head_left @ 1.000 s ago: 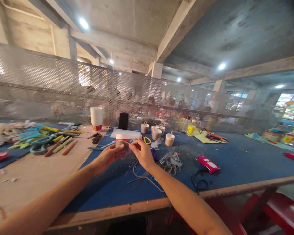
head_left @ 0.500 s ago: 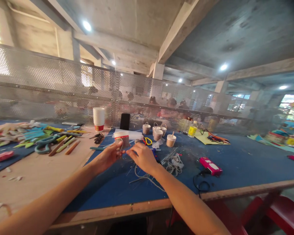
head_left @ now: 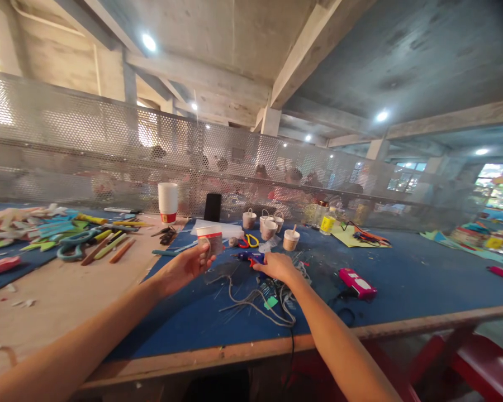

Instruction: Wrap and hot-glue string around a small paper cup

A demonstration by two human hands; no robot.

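My left hand holds a small paper cup wrapped in brown material, with a white rim and a red band, just above the blue mat. To its right my right hand rests on a blue glue gun lying on the mat, fingers closing around its handle. Loose grey string and thin sticks lie on the mat below both hands.
Several small wrapped cups with handles stand behind the glue gun. A white cup stack and a black phone sit by the mesh fence. Scissors, pencils and paper scraps clutter the left. A pink box lies right.
My right hand left the cup and moved right and down onto the blue glue gun. My left hand kept the cup, shifting slightly.
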